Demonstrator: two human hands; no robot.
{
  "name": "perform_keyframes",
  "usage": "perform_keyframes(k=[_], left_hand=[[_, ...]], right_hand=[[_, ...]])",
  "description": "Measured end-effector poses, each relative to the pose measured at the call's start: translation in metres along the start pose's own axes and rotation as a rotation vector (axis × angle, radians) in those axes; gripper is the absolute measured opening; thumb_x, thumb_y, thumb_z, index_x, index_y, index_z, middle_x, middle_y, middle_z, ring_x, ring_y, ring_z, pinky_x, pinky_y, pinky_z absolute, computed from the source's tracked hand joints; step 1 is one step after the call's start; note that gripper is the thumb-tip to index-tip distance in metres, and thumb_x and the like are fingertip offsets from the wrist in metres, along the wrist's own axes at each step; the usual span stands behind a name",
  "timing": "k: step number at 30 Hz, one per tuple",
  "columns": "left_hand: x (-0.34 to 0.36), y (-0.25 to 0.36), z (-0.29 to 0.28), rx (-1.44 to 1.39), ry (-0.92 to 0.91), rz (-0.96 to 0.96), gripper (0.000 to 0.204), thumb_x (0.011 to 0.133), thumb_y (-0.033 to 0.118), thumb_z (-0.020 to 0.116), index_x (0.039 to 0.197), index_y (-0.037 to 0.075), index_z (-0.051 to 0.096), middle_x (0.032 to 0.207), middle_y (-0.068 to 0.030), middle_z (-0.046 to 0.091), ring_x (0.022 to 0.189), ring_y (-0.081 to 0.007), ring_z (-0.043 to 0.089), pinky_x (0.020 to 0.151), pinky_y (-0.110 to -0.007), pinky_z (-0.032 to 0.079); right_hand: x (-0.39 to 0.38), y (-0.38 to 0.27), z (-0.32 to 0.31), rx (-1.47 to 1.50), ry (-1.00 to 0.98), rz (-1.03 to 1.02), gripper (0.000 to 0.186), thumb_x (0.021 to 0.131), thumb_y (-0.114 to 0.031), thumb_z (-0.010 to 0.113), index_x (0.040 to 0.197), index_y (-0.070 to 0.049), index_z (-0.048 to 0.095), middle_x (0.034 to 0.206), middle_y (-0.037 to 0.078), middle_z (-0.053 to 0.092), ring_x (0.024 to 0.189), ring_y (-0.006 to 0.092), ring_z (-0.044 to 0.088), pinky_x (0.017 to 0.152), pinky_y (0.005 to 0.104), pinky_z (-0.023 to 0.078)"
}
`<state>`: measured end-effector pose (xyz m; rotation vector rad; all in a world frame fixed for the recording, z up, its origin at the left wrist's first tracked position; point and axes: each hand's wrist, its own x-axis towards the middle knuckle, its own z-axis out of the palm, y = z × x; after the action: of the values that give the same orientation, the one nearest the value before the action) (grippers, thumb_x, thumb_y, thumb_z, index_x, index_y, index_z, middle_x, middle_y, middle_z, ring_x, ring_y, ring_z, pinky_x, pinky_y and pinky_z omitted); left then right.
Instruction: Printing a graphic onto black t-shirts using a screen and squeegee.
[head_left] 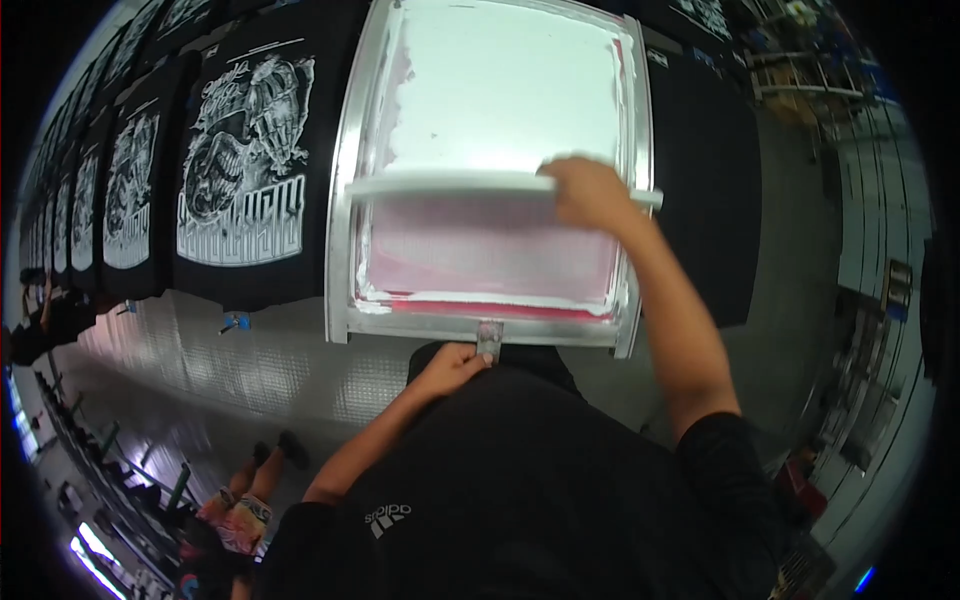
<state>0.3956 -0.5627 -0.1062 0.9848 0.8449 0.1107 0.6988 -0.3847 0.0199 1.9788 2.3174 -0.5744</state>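
Observation:
A metal-framed printing screen [341, 270] lies in front of me, with white ink over its far part and pinkish mesh showing on the near part. Across it runs a long pale squeegee [450, 184], its ends reaching over the side rails. My right hand [592, 195] is closed around the squeegee right of its middle, slightly blurred. At the middle of the frame's near edge sticks out a small metal tab [489, 336]. My left hand [450, 372] grips that tab, thumb and fingers closed. What lies under the screen is hidden.
Black shirts with a white print [245, 160] lie in a row to the left. A plain black shirt [705, 190] lies right of the screen. Another person's legs [262, 475] show at lower left, and a person's arm [47, 305] at far left. Shelving [800, 75] stands at far right.

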Motion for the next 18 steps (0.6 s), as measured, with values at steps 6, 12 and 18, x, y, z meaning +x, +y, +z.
perform_keyframes(k=[6, 12, 18], left_hand=[[0.001, 0.008, 0.0, 0.164, -0.025, -0.102, 0.026, 0.098, 0.026, 0.059, 0.096, 0.002, 0.069, 0.072, -0.0002, 0.061, 0.068, -0.0073, 0.054, 0.064, -0.025, 0.045], [0.003, 0.01, -0.01, 0.282, -0.059, -0.191, 0.021, 0.096, 0.023, 0.061, 0.096, 0.003, 0.067, 0.073, -0.0016, 0.061, 0.068, -0.01, 0.055, 0.063, -0.027, 0.044], [0.006, -0.004, -0.016, 0.397, -0.059, -0.176, 0.041, 0.096, 0.042, 0.061, 0.091, 0.002, 0.071, 0.066, -0.0052, 0.06, 0.061, -0.0138, 0.054, 0.06, -0.032, 0.045]], right_hand=[[-0.16, -0.097, 0.072, 0.123, 0.174, -0.019, 0.026, 0.067, 0.001, 0.059, 0.093, -0.006, 0.061, 0.084, 0.007, 0.059, 0.082, 0.0283, 0.056, 0.073, 0.0408, 0.043], [-0.149, -0.084, 0.047, 0.148, 0.229, 0.005, 0.034, 0.065, 0.004, 0.06, 0.098, -0.005, 0.065, 0.085, 0.011, 0.065, 0.083, 0.0318, 0.06, 0.072, 0.0436, 0.046], [-0.022, 0.013, -0.012, 0.019, 0.445, -0.023, 0.036, 0.069, 0.001, 0.061, 0.103, -0.007, 0.07, 0.084, 0.012, 0.067, 0.083, 0.0323, 0.062, 0.074, 0.0469, 0.05]])
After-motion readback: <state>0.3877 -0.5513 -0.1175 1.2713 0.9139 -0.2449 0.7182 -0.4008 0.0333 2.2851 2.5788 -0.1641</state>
